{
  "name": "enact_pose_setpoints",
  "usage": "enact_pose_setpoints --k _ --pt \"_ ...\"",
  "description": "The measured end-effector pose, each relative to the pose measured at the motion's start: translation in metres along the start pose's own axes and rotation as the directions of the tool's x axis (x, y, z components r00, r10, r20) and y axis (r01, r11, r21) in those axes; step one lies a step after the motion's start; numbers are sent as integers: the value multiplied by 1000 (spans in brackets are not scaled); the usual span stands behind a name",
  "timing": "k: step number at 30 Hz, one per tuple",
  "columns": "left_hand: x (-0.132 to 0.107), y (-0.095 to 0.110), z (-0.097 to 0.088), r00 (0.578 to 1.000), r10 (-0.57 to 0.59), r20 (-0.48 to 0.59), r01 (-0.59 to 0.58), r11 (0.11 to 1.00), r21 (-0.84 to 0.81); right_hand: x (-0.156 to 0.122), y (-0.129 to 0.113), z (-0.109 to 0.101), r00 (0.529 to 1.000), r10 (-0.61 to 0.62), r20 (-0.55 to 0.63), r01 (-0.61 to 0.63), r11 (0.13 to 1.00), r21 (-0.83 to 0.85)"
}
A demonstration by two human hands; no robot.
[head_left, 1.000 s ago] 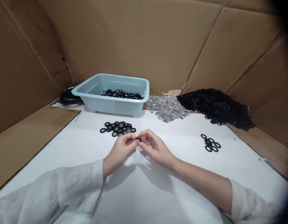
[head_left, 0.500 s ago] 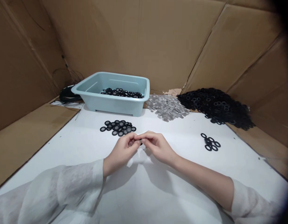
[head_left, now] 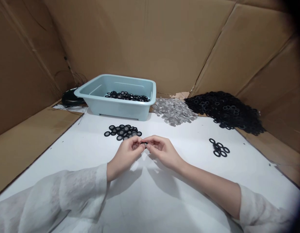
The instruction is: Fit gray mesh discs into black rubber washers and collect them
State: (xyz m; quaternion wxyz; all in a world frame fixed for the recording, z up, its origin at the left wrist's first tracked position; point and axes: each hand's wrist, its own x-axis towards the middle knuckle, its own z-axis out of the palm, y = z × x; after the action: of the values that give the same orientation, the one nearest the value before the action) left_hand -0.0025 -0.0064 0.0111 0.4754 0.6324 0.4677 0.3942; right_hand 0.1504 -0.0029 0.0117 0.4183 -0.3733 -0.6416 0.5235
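Observation:
Between my two hands, above the white tabletop, is a small black ring (head_left: 144,144), mostly covered by fingers; a grey disc seems to sit in it. My left hand (head_left: 127,153) pinches its left side between thumb and fingers. On its right side, my right hand (head_left: 164,152) is closed on the same ring. Just beyond my left hand lies a loose pile of black rings with grey disc centres (head_left: 123,131). To the right of my right hand, a few plain black rings (head_left: 219,149) lie in a small cluster.
A light blue plastic tub (head_left: 121,109) holding many black rings stands at the back left. Beside it are a heap of grey discs (head_left: 175,111) and a large heap of black rings (head_left: 225,110). Cardboard walls (head_left: 140,38) enclose the table (head_left: 145,200). Dark wire lies far left.
My fingers have shifted slightly around the ring, and more of it shows between them. The piles and the tub are unchanged.

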Motion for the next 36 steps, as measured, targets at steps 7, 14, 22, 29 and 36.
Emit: enact_pose_setpoints --k 7,14,22,29,36 --pt "-1 8 1 1000 -12 -7 12 1000 21 1 2 0 999 6 -43 -2 995 95" --pt "-2 2 1 999 35 21 -37 995 88 0 5 1 996 83 -29 -80 993 83" --pt "-3 0 -2 993 98 68 -108 979 173 -1 2 -5 985 -166 54 174 956 -236" --pt "-2 -3 -2 993 80 86 -97 971 219 0 0 -6 978 -119 169 166 940 -297" --pt "-2 -6 -1 996 67 58 -74 986 148 0 1 -6 980 -116 162 153 959 -240"
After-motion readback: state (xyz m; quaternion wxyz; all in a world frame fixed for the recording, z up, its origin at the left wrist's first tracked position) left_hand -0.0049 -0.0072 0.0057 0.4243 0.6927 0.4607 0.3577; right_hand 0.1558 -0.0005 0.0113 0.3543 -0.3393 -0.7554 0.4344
